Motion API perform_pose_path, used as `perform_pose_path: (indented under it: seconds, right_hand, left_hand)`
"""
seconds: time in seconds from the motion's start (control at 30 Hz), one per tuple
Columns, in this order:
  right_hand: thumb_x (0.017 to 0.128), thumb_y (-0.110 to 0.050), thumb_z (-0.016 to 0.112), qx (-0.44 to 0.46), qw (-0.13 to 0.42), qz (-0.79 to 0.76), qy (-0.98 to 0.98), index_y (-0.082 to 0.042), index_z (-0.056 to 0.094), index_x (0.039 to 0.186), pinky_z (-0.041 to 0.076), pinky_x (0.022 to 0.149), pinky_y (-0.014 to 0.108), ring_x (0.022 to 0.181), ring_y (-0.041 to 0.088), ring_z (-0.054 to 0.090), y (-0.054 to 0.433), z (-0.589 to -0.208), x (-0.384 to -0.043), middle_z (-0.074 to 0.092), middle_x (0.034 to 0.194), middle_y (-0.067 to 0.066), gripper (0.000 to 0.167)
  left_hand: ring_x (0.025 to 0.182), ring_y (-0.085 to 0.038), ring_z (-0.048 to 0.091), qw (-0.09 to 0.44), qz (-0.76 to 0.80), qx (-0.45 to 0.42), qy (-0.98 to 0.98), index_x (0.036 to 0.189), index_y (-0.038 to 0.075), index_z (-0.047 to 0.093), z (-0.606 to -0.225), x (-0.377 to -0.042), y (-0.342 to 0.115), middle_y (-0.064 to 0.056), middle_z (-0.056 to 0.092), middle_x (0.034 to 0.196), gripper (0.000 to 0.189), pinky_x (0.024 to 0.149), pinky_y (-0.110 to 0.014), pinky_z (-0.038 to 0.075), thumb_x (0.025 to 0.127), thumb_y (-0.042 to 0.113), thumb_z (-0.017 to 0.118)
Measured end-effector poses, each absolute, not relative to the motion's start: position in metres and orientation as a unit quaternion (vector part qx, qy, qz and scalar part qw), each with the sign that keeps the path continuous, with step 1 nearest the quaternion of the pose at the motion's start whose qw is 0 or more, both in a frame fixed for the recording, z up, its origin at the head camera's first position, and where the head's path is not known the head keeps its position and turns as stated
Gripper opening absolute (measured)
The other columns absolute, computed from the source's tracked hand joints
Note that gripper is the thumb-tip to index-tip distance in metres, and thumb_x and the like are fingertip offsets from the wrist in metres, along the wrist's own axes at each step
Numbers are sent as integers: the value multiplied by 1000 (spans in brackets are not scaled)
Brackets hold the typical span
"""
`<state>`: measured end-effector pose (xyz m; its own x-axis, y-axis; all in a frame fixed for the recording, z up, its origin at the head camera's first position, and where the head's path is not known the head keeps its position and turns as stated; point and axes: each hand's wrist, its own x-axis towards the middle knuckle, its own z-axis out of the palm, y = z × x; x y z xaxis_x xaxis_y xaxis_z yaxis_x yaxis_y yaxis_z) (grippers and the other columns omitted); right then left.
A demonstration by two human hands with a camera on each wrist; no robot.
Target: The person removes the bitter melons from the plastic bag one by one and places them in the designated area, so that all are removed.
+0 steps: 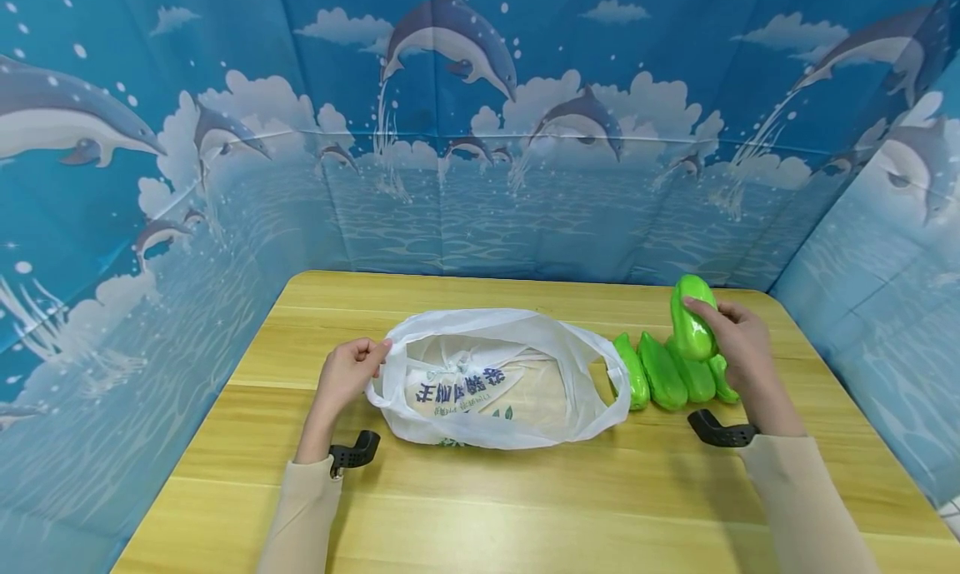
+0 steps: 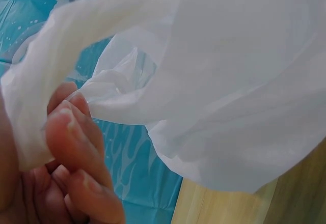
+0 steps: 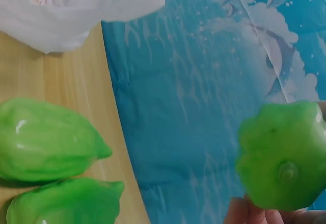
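My left hand (image 1: 348, 372) pinches the left handle of a white plastic bag (image 1: 487, 434). In the left wrist view the handle (image 2: 38, 81) loops between thumb and curled fingers. The bag's mouth gapes, and dark blue printed characters show inside. My right hand (image 1: 742, 341) grips a glossy, ribbed green vegetable (image 1: 692, 320), raised above the table to the right of the bag. Its lobed end with a small nub faces the right wrist camera. Beneath it lie several similar green vegetables (image 1: 662, 372) in a row, the leftmost partly behind the bag's right handle.
The pale wooden table (image 1: 495, 516) carries the bag near its middle. Behind and on both sides hangs a blue curtain (image 1: 480, 216) printed with dolphins, close to the table's edges. A black wrist mount (image 1: 722, 430) sits on each wrist.
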<state>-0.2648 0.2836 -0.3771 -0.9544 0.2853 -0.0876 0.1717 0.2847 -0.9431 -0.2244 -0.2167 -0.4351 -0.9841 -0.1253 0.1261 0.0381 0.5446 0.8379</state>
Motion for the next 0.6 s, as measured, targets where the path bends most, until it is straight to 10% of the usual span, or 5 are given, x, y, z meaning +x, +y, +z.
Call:
perform_pose_path:
  seconds: [0.27, 0.6]
  right_hand:
    - [82, -56, 65, -171, 46, 591, -787, -3, 33, 145, 44, 65, 22, 86, 9, 44, 299, -382, -270, 40, 111, -4, 89]
    - [81, -51, 69, -193, 62, 634, -746, -4, 28, 147, 46, 59, 18, 84, 8, 46, 317, -392, -271, 41, 105, -7, 91]
  left_hand:
    - [47, -20, 38, 83, -478, 27, -874, 73, 9, 59, -435, -224, -217, -5, 54, 57, 41, 45, -27, 30, 94, 44, 57]
    - [47, -19, 38, 83, -474, 27, -876, 73, 9, 60, -434, -224, -216, -5, 54, 58, 40, 45, -27, 30, 94, 44, 57]
